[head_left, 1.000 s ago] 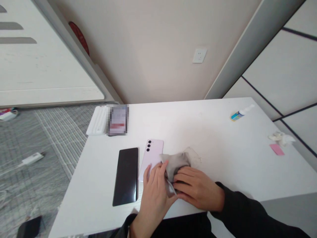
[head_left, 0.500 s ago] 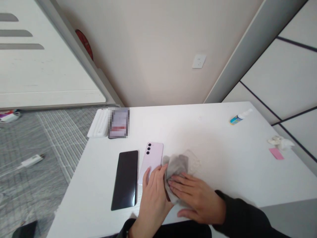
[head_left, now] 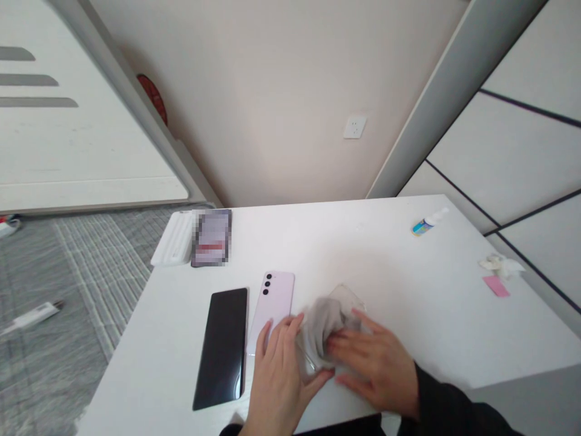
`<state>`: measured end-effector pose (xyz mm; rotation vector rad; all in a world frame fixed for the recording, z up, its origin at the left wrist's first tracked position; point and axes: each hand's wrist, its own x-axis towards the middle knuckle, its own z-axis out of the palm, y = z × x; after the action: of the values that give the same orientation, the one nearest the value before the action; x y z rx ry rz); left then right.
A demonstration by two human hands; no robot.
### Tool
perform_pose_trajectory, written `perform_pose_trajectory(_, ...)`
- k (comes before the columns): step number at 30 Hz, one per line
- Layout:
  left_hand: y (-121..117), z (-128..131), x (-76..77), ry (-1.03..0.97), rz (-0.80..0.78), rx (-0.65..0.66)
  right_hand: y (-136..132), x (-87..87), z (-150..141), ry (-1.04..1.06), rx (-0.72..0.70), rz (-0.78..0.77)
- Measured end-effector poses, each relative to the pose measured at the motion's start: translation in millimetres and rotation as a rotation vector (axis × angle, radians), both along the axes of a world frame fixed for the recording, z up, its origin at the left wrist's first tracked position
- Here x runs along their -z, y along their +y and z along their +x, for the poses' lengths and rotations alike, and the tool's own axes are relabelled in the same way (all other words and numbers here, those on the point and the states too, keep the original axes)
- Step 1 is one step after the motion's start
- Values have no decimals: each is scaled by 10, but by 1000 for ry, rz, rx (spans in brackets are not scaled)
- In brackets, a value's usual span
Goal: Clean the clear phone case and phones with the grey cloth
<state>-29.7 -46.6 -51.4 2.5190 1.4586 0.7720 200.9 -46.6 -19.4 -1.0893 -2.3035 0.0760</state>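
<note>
Pressing grey cloth point(head_left: 323, 327) under right hand point(head_left: 376, 366), no legible writing

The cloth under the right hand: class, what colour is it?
Plain grey cloth, no pattern, under the right hand; the head view shows it.
</note>
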Motion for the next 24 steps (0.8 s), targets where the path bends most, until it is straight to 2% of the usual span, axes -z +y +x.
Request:
perform_pose_trajectory(2,5,3,1,2,5,-3,-46,31,-57,-1,115,-16)
perform_pose_trajectory(3,6,4,1,4,6,-3,-93,58,-108,-2,107,-17)
perform_pose_trajectory(6,-1,8,0,12,3,-2,-287,168,-284,-25,-70,-73)
perform_pose_trajectory(9,-14,12,-9,14,-11,-2,-390,249,-346,-44,-93,-122)
perform_pose_trajectory(18,-10,48,-50,19,-24,-21,-47,236,-114,-27,7,-86)
perform_pose_trajectory(23,-11,56,-75,33,-15,-29,-51,90,-74,24,-3,22)
perform_pose_trajectory(24,-12,55,-75,34,-12,-30,-50,54,-59,-17,75,31)
